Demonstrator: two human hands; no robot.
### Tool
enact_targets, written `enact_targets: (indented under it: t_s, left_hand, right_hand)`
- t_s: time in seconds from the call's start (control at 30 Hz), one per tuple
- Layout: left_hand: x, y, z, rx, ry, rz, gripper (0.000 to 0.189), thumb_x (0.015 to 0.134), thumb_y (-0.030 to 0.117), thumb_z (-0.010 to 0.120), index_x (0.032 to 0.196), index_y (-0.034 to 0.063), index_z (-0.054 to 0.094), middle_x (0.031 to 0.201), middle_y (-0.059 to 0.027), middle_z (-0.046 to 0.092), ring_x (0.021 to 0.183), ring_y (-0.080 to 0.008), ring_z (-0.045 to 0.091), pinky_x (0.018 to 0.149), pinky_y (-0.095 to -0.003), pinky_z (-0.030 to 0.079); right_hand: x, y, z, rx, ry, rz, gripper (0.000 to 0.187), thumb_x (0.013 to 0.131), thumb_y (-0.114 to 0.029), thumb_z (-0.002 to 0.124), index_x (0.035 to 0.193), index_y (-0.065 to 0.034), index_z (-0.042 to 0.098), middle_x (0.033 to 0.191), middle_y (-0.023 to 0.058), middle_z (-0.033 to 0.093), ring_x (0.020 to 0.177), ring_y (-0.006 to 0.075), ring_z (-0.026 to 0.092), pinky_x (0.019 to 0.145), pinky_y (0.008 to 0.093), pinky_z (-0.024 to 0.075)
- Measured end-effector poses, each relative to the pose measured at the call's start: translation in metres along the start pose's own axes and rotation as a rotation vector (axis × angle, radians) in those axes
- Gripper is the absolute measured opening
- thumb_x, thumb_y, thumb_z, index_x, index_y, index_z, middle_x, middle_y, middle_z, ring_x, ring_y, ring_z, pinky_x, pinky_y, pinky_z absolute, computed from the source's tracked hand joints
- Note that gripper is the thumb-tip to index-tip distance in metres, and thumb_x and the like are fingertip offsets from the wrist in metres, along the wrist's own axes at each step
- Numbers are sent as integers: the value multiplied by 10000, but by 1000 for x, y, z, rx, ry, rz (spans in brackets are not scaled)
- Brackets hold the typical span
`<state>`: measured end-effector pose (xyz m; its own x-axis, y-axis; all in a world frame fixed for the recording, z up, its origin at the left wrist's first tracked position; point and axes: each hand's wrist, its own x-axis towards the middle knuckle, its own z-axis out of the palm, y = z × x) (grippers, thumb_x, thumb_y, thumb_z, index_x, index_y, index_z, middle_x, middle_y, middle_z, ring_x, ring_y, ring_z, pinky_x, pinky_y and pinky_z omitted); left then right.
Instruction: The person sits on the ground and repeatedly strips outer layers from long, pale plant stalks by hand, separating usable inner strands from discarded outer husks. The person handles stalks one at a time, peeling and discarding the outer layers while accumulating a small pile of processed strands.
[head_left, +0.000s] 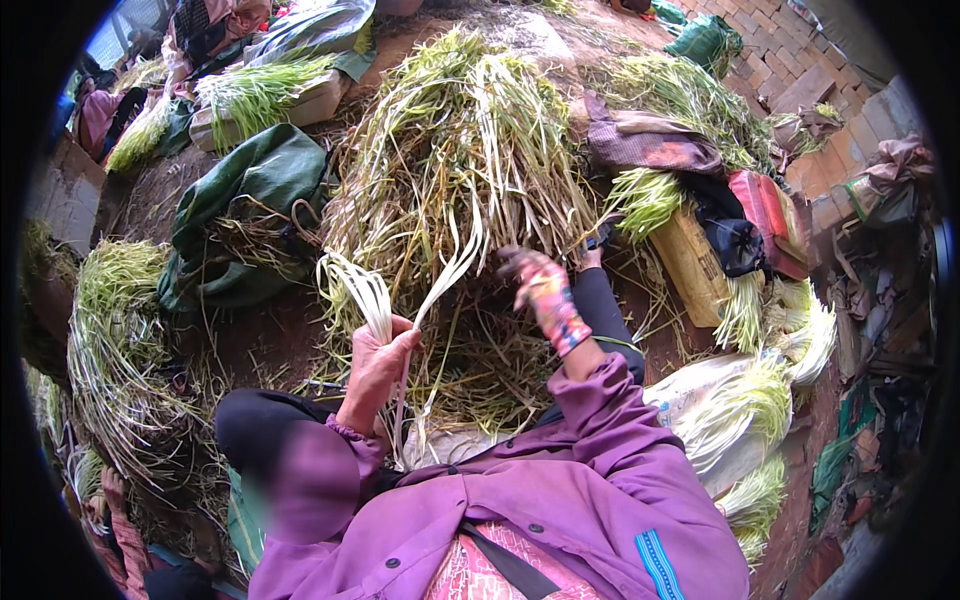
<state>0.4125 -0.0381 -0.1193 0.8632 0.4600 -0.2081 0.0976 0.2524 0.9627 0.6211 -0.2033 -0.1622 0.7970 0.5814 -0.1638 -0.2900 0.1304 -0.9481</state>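
My bare left hand (379, 364) pinches a small bunch of pale stalks (367, 289), which look like blanched garlic chives. Their white strands fan out above the thumb and fingers. One longer white strand group (454, 274) leans right from the fingertips towards the heap. My right hand (541, 292), in a colourful patterned glove with dark fingertips, is slightly blurred. Its thumb stands apart from the fingers, and no stalk shows between them. Just beyond both hands rises a large heap of long stalks (450, 157), yellow-green at the far end, with brown, dry strands mixed in.
Sorted pale bundles (739, 420) lie on a white sack at my right. Nearby stand a yellow container (690, 262) and a red container (765, 217). A green sack (247, 202) and another stalk pile (124, 345) are at left. Another person's sleeve (124, 525) shows lower left.
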Motion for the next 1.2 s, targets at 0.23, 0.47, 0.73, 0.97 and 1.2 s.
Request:
enact_targets:
  t_s: [0.23,0.47,0.73,0.97,1.2]
  left_hand:
    - [7,13,-7,-220,68,24,85,880,95,534,862,12,535,698,-88,625,413,-63,510,336,-157,336]
    - [14,5,-35,-493,203,86,169,896,176,539,933,12,549,807,-137,627,457,-89,537,327,-181,346]
    - [18,-1,-41,-530,246,77,200,884,203,558,908,9,597,787,-142,644,452,-100,532,342,-196,362]
    - [17,20,-89,-534,479,263,177,902,196,529,907,31,590,785,-114,643,458,-85,520,353,-182,356]
    - [5,15,-66,-557,482,149,171,901,202,531,942,39,559,817,-118,634,463,-94,533,360,-178,385]
  right_hand:
    - [-91,18,93,-251,-874,409,350,833,-301,626,1072,-47,602,830,10,611,759,82,544,684,253,451]
    - [-68,12,77,-299,-851,470,237,839,-286,622,851,-54,666,631,-57,569,515,17,455,458,199,356]
    - [-70,10,71,-280,-737,359,354,875,-379,527,917,-51,653,706,0,622,540,60,497,485,198,376]
    - [-103,83,-40,-1450,-710,398,410,870,-429,450,1012,-83,619,942,114,637,900,288,598,781,377,468]
    - [-64,0,60,-870,-473,-217,569,791,-383,616,1250,-87,457,1171,193,522,1059,331,526,889,371,434]
